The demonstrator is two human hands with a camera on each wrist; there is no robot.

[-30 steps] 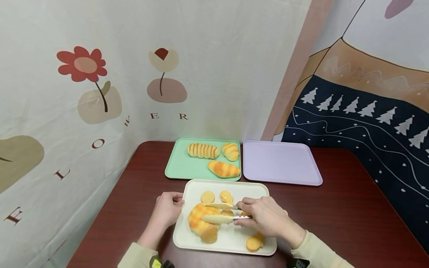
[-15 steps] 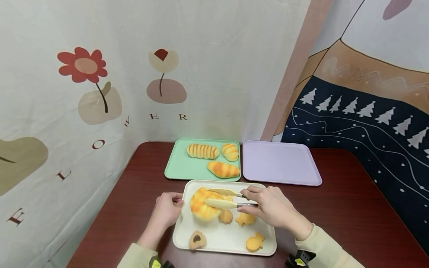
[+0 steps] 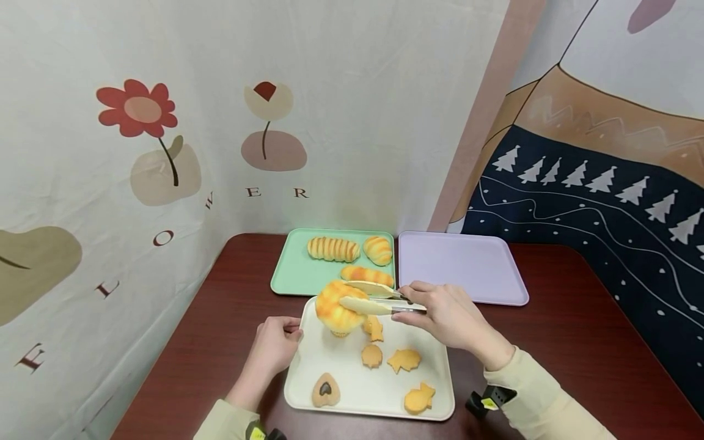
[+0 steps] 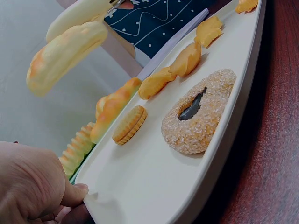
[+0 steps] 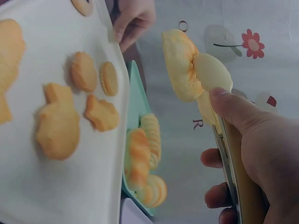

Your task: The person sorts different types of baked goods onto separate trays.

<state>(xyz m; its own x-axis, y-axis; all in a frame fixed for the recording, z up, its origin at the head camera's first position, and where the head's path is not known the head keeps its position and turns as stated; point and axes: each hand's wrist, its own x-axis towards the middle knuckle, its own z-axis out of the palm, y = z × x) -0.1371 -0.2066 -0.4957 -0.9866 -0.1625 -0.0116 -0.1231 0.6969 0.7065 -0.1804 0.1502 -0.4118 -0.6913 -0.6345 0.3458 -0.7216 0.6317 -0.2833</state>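
Near edge of the dark red table [image 3: 561,342]: a white tray [image 3: 352,394] carries small biscuits. At its near left corner lies a sugared heart biscuit [image 3: 325,390] with a dark centre; at the near right corner, a fish-shaped biscuit [image 3: 418,398]. Mid-tray sit a round biscuit [image 3: 371,355] and a star-like biscuit [image 3: 404,360], with another shaped biscuit [image 3: 375,328] just behind. A round sandwich biscuit [image 4: 129,124] shows in the left wrist view, toward the tray's far left.

Left hand [image 3: 274,346]: fingers curled over the tray's left edge, thumb on top, gripping the rim.

Right hand [image 3: 447,315]: fingers wrapped round a pair of tongs [image 3: 379,299], squeezing them closed. The cream tong blades clamp a large striped orange bread roll [image 3: 335,308], held in the air above the white tray's far left corner, clear of the surface.

Change: half a second earlier the roll hung lower, over the tray's far half; a second earlier it lay on the tray near the left edge. It has risen and travelled toward the far edge. The left hand has not moved.

Beyond: a green tray [image 3: 299,269] with three bread rolls [image 3: 333,248]. Right of it, touching, a lilac tray [image 3: 459,266]. Printed cloth backdrop [image 3: 220,122] behind.
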